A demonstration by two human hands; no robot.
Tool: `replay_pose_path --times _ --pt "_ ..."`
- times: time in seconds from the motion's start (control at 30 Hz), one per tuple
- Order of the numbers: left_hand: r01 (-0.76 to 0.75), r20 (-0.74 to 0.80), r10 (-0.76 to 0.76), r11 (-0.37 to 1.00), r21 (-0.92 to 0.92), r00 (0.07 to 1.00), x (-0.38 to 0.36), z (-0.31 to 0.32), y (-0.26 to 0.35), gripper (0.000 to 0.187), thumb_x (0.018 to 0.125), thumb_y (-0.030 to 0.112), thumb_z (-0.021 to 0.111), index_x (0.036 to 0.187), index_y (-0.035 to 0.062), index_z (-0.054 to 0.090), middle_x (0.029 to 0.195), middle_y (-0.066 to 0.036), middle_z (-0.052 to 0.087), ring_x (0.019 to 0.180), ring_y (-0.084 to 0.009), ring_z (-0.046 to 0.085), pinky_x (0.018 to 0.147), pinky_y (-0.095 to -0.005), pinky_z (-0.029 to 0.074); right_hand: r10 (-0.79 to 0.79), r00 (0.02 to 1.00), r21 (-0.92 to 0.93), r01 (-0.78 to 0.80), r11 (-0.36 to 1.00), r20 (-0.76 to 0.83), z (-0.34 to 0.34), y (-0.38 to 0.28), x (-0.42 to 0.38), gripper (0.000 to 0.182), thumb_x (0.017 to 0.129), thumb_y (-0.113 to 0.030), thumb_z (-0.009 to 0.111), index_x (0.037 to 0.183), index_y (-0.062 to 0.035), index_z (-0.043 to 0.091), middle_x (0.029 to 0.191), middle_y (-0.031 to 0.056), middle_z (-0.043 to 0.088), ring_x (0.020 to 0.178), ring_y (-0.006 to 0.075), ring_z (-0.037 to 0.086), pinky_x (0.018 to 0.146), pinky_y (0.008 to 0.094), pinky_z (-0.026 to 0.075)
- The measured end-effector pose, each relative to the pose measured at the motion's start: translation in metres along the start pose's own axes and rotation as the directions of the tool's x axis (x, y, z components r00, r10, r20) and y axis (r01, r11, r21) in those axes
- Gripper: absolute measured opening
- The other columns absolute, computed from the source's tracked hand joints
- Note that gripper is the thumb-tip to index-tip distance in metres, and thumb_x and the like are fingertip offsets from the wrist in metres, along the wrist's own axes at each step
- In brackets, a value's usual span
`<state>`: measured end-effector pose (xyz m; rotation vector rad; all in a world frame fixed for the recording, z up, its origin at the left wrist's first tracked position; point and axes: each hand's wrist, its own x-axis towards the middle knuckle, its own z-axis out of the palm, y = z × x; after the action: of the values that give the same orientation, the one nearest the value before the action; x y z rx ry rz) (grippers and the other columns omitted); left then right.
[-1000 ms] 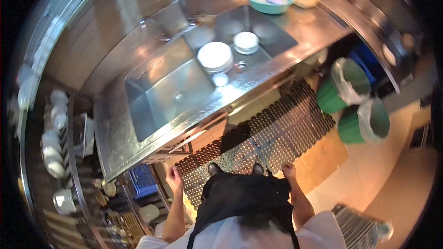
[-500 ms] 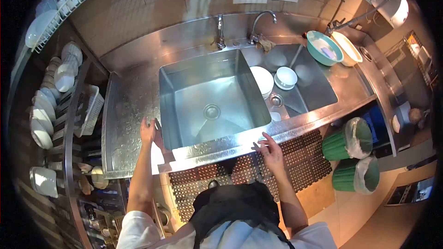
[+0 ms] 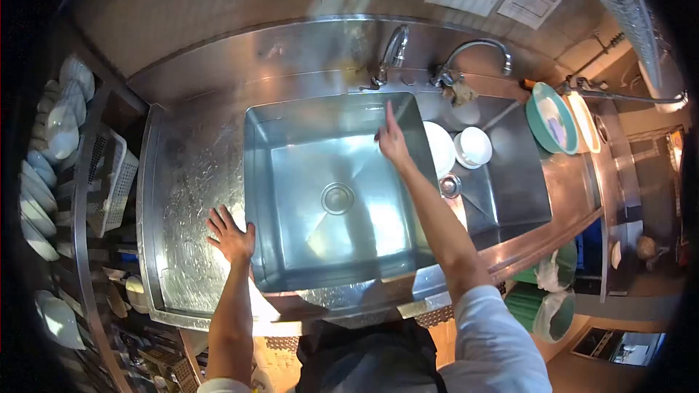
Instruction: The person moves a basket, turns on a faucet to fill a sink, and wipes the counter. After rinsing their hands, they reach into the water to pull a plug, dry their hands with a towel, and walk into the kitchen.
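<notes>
My left hand lies flat on the wet steel counter just left of the big sink basin, fingers spread wide and gripping nothing, the thumb right at the basin's left rim. My right hand is stretched out over the basin towards its far right corner, fingers loosely extended and pointing at the tap behind the rim; it holds nothing, and I can't tell whether the fingertips touch the basin wall. The basin itself is bare metal with its round drain in the middle. Just right of the basin, in the smaller sink, a stack of white plates sits beside a white bowl. Farther right of the basin a teal bowl rests on the counter edge. To the left of the basin, beyond the counter, a white plastic basket and rows of white dishes stand on a rack.
</notes>
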<state>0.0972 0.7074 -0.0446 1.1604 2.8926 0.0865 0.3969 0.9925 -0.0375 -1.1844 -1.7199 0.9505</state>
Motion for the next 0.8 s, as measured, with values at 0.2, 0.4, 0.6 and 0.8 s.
replay_pose_path --times 0.2,0.4,0.6,0.8 --pt "0.011 0.011 -0.011 1.000 0.017 1.000 0.007 -0.002 0.008 0.086 0.065 0.032 0.060 0.138 0.0157 0.016 0.144 -0.010 0.011 0.132 -0.0322 0.010 0.100 -0.0582 0.014 -0.044 0.983 -0.083 0.029 0.996 -0.176 0.039 0.021 0.089 0.066 0.077 -0.004 0.036 0.138 -0.0224 0.017 0.106 0.0216 0.057 0.072 0.0267 0.059 0.073 0.0323 0.044" --pt "-0.002 0.002 0.002 1.000 0.030 1.000 0.007 0.006 0.003 0.087 0.064 0.031 0.061 0.138 0.0163 0.017 0.144 -0.010 0.012 0.132 -0.0325 0.010 0.100 -0.0576 0.014 0.084 0.962 0.052 -0.073 0.996 -0.259 0.068 0.039 0.096 0.065 0.077 -0.001 0.032 0.138 -0.0161 0.018 0.058 0.0027 0.048 0.055 0.0090 0.046 0.058 0.0217 0.040" --pt "-0.008 -0.006 0.008 1.000 0.009 1.000 0.009 0.010 0.004 0.087 0.064 0.033 0.060 0.138 0.0166 0.018 0.144 -0.009 0.012 0.132 -0.0329 0.010 0.100 -0.0579 0.013 0.155 0.945 0.090 -0.134 0.987 -0.289 0.067 0.015 0.095 0.065 0.077 0.000 0.032 0.138 -0.0151 0.019 0.057 0.0025 0.046 0.054 0.0090 0.045 0.057 0.0210 0.039" --pt "-0.007 -0.014 0.007 1.000 -0.001 1.000 0.010 0.010 0.005 0.085 0.064 0.034 0.059 0.137 0.0167 0.019 0.144 -0.008 0.012 0.132 -0.0327 0.010 0.100 -0.0581 0.011 0.137 0.932 0.078 -0.117 0.990 -0.335 0.069 0.017 0.095 0.063 0.077 0.000 0.033 0.137 -0.0147 0.022 0.057 0.0038 0.046 0.053 0.0111 0.045 0.058 0.0219 0.039"
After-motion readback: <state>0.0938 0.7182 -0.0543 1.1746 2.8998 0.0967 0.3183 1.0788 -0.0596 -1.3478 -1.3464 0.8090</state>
